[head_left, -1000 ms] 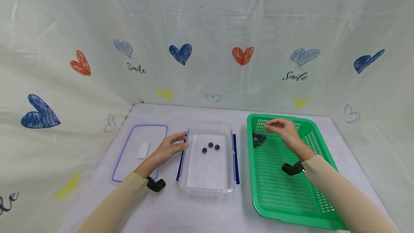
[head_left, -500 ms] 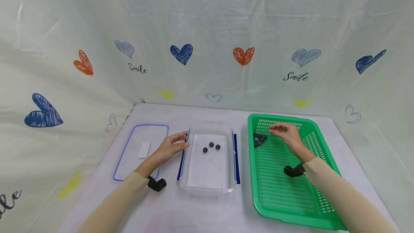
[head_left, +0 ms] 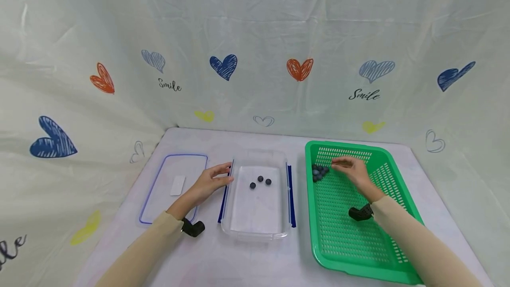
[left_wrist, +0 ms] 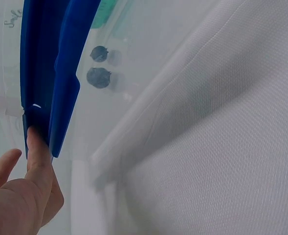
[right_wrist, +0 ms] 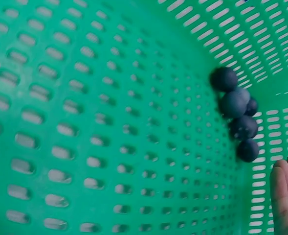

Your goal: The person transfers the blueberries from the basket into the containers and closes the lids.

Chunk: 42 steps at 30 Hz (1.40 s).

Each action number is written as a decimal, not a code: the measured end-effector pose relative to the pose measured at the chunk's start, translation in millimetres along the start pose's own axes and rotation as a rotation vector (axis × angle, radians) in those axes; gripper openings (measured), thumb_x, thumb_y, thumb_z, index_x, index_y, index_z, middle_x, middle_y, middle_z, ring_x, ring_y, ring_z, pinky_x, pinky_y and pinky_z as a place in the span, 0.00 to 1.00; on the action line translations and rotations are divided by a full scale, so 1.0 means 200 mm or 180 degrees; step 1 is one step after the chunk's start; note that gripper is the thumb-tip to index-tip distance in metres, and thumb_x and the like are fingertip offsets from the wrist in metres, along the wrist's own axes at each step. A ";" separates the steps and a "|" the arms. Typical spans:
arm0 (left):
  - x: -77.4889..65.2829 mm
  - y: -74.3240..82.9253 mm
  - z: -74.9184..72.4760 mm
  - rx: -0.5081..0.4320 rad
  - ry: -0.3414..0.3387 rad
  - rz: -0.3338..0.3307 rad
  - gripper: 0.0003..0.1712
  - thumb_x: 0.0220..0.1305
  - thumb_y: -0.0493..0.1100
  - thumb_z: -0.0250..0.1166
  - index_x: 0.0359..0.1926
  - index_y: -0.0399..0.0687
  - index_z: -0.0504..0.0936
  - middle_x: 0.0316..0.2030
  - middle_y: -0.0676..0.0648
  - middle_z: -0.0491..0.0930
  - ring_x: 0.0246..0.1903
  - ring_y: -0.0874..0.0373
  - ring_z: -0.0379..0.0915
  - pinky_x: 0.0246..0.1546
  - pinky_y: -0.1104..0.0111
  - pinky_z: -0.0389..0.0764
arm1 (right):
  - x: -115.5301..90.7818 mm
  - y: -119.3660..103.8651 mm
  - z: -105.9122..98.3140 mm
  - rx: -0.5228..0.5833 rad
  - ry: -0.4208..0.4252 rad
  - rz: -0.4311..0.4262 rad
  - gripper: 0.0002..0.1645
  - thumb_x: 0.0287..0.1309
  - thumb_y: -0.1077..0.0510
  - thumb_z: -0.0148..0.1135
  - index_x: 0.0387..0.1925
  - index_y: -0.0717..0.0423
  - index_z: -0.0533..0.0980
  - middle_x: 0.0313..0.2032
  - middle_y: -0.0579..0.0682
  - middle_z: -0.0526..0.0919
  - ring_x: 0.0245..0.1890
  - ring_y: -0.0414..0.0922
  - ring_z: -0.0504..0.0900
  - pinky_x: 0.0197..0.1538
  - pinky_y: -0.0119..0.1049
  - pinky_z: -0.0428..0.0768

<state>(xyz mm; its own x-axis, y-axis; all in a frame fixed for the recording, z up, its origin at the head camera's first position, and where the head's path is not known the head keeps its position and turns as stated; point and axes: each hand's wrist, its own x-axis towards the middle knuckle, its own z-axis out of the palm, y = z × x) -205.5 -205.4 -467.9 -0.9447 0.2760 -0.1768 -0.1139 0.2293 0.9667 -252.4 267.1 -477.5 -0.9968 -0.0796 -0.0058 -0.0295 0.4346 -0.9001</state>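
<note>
Three blueberries [head_left: 260, 179] lie on the floor of a clear plastic box [head_left: 255, 236] in mid-table. My left hand [head_left: 209, 181] touches the box's left side. In the left wrist view one finger rests against the blue side clip [left_wrist: 68, 73], with two berries visible through the wall. My right hand [head_left: 353, 172] hovers inside the green basket [head_left: 314, 234], just right of a cluster of several blueberries [head_left: 318, 173]. The right wrist view has its fingers [right_wrist: 280, 196] extended below the clustered berries [right_wrist: 234, 103], apart from them, and no berry shows between them.
A clear lid with a blue rim [head_left: 153, 189] lies flat left of the box, a white rectangle [head_left: 177, 185] showing in its middle. A second blue clip [head_left: 291, 196] hangs out on the box's right side. A heart-patterned sheet [head_left: 263, 96] stands behind the table.
My right hand has shifted slightly right and down within the basket, away from the basket's left wall. The left hand, box and its berries keep their places.
</note>
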 end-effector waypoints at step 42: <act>0.00 -0.01 -0.01 0.0028 -0.0029 0.0039 0.38 0.68 0.44 0.67 0.74 0.40 0.63 0.67 0.32 0.65 0.63 0.37 0.67 0.63 0.51 0.69 | 0.01 0.11 0.11 -0.0335 -0.0067 -0.0229 0.17 0.64 0.70 0.63 0.53 0.75 0.77 0.49 0.70 0.81 0.47 0.61 0.81 0.41 0.28 0.81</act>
<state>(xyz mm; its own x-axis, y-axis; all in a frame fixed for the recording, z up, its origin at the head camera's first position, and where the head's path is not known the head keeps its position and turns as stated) -205.0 -206.9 -469.3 -0.9432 0.2873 -0.1667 -0.0997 0.2341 0.9671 -253.6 256.8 -506.8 -0.9901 -0.1323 0.0470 -0.1095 0.5187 -0.8479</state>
